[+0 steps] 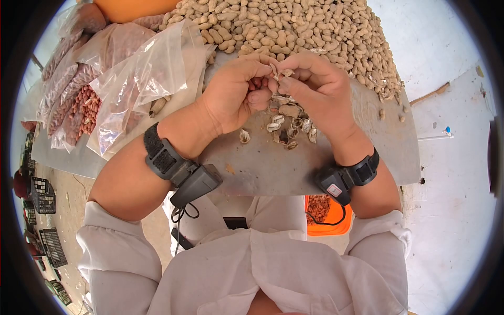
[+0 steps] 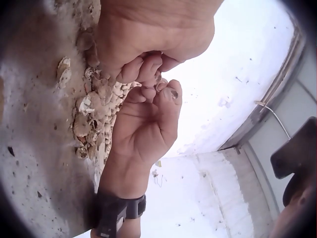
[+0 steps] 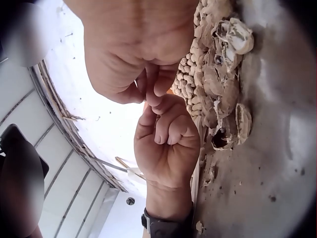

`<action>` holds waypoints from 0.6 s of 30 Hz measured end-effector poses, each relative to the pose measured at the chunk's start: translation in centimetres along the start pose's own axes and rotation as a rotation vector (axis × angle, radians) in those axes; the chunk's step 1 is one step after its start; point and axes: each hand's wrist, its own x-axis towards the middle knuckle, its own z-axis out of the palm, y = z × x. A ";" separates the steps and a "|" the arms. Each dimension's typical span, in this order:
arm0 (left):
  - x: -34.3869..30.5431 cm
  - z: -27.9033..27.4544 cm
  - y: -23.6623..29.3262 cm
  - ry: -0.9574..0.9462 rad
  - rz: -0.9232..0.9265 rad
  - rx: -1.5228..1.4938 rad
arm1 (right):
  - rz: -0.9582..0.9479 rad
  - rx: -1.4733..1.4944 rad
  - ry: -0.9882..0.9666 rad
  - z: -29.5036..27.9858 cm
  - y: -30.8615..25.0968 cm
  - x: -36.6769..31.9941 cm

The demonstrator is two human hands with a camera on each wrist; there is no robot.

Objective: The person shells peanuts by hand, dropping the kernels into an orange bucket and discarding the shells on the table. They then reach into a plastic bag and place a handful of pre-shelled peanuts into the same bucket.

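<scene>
My left hand [image 1: 231,92] and right hand [image 1: 325,94] meet fingertip to fingertip over the near part of the table. Between them is a cracked peanut shell [image 1: 287,73], pinched by the right thumb and forefinger. The left thumb and forefinger pinch at its other side, while the left fingers curl round several red peanut kernels [image 1: 256,83]. In the left wrist view, the right hand [image 2: 143,126] shows with bent fingers. The right wrist view shows the left hand [image 3: 168,141] with its fingers folded toward the palm. Below both hands lie broken peanut shells [image 1: 290,110].
A large heap of unshelled peanuts [image 1: 294,26] covers the back of the metal table [image 1: 252,168]. Plastic bags [image 1: 152,68] lie at the left, some with red kernels [image 1: 86,107]. An orange container [image 1: 336,226] sits below the table's front edge; an orange object [image 1: 134,8] stands at the back.
</scene>
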 end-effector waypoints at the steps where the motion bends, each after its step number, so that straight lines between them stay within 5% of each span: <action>1: 0.0 -0.1 0.0 0.002 -0.006 -0.004 | 0.000 -0.018 0.004 0.0 0.0 0.0; 18: 0.1 -0.2 -0.1 0.032 -0.065 -0.011 | 0.036 -0.122 -0.027 0.0 -0.1 -0.2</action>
